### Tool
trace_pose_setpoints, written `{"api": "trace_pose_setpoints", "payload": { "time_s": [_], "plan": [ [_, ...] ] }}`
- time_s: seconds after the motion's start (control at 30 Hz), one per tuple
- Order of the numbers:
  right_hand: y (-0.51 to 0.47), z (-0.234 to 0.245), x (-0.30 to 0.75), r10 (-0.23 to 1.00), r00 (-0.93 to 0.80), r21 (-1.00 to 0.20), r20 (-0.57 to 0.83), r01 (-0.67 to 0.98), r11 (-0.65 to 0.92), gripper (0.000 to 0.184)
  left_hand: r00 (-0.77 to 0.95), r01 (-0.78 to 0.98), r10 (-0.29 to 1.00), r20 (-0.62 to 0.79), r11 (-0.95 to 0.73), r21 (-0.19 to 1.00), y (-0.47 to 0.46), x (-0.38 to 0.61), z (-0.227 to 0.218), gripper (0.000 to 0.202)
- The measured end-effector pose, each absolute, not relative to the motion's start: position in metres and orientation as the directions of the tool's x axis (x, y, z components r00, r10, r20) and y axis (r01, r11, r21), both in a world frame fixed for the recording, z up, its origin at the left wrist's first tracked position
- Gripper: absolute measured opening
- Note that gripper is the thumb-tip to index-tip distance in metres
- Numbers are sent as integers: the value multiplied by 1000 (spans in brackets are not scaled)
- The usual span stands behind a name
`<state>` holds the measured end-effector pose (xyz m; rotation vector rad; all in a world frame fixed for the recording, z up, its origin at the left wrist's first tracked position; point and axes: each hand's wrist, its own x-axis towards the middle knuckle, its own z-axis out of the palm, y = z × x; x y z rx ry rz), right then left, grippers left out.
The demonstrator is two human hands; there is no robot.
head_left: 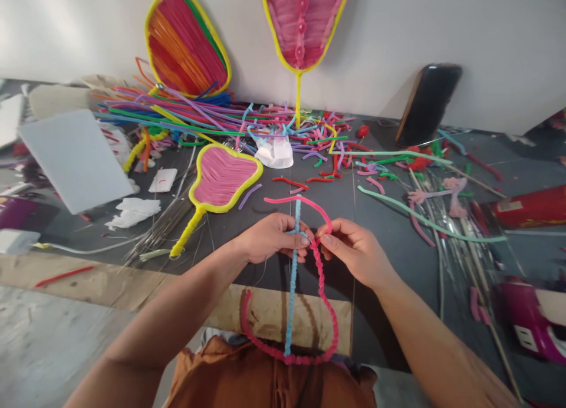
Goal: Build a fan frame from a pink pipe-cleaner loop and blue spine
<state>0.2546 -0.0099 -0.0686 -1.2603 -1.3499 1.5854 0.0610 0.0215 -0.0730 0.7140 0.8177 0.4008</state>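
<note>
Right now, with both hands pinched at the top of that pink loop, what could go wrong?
1. The left hand grips the blue strand and the right hand grips the pink loop, both only at the top. If either slips, the join may loosen.
2. The blue strand could slide off centre.
3. The loose pink tail arches above the fingers and might snag.

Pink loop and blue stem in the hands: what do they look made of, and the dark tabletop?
The pink loop looks like fuzzy, matte chenille stem, tightly twisted; spiral ridges show. The blue stem looks the same: soft pile, held by the left hand, while the right hand pinches the pink loop. The tabletop is a dark, smooth sheet, material unclear.
</note>
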Motion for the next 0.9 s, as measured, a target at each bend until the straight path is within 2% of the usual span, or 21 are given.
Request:
{"api": "trace_pose_setpoints", "payload": {
  "time_s": [0.23,0.33,0.53,0.73,0.9],
  "plan": [
    [-16,-70,254,974,-165,-965,-157,237,-116,17,606,-56,590,-534,701,711,21,62,-73,39],
    [-16,-71,254,972,-167,-960,-163,253,-117,17,610,-62,590,-529,700,711,21,62,-73,39],
    [-13,-72,253,943,-219,-966,-250,128,-226,20,629,-54,582,-514,693,719,20,61,-73,37],
    [-13,-80,255,930,-246,-955,-274,-46,-294,20,626,-47,589,-512,683,729,21,60,-74,38],
    [-13,-83,253,918,-244,-944,-313,-25,-329,22,640,-48,584,-499,679,733,21,60,-73,36]
  ]
}}
